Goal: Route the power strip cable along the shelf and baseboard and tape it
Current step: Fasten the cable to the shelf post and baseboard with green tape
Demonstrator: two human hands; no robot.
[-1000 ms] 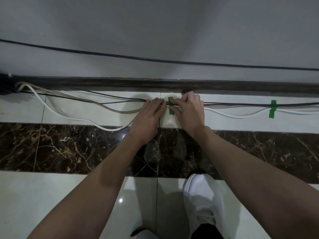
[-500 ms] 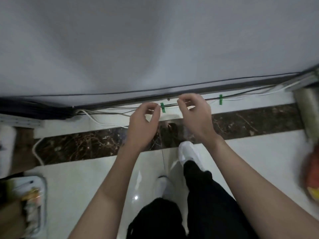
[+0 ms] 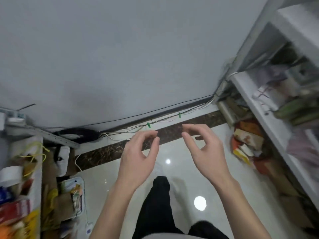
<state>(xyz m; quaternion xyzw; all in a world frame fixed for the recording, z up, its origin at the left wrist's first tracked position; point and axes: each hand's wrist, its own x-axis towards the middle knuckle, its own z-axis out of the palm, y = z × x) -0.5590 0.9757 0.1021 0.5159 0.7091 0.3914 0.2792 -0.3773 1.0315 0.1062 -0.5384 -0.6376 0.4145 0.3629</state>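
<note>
Cable pinned by green tape beside baseboard to lie flat; left hand, right hand grip loose, empty.

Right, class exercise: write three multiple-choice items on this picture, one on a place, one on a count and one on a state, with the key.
1. Where do the cables run?
A. along the foot of the wall
B. across the middle of the floor
C. over the top of the shelf

2. How many green tape strips cross them?
A. one
B. two
C. four

3. What do the left hand and right hand hold?
A. a tape roll
B. a cable
C. nothing

Key:
1 A, they hug the wall's base.
2 B, two strips show, set apart.
3 C, both hands hover above the floor with loosely curled fingers, empty.
</note>
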